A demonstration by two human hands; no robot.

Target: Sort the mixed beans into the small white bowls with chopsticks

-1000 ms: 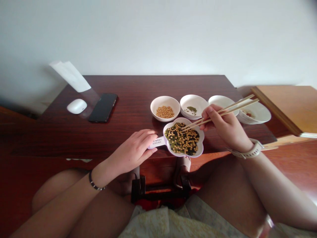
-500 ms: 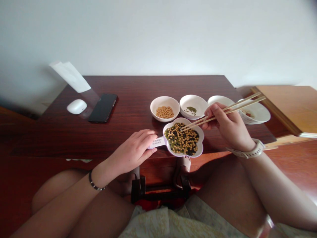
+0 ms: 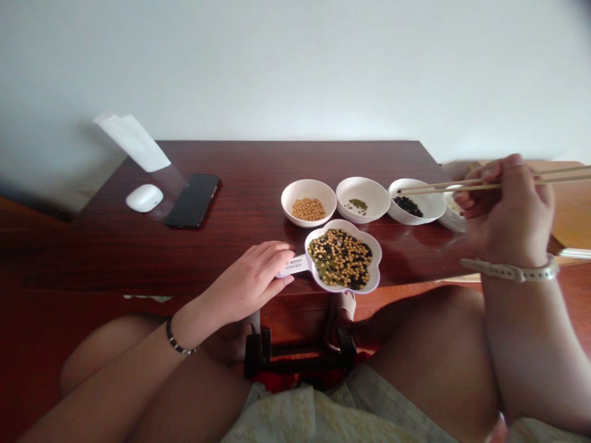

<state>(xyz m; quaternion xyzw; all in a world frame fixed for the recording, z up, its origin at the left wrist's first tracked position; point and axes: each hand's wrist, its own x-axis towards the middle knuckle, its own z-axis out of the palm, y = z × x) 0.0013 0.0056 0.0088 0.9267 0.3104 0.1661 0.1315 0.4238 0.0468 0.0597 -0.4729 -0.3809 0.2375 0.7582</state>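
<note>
My left hand (image 3: 258, 274) grips the handle of a flower-shaped white dish (image 3: 379, 271) holding mixed yellow, black and green beans (image 3: 341, 258). A pair of chopsticks (image 3: 450, 186) is pinched in my right hand (image 3: 514, 209). Their tips hover over the third white bowl (image 3: 431, 212), which contains black beans (image 3: 409, 207); a dark bean seems to sit at the tips. To its left stand a bowl (image 3: 308, 184) of yellow soybeans (image 3: 308, 210) and a bowl (image 3: 362, 183) with a few green mung beans (image 3: 357, 205). My right hand partly hides the fourth bowl (image 3: 453, 218).
At the table's (image 3: 244, 203) left lie a black phone (image 3: 192, 200), a white rounded case (image 3: 144, 198) and a white paper-like strip (image 3: 133, 141). A lighter wooden surface (image 3: 572, 212) adjoins on the right. The wall (image 3: 295, 74) rises behind the table.
My right hand has moved right and up with the chopsticks, whose tips went from the flower-shaped dish to the black bean bowl. My left hand keeps its place on the handle.
</note>
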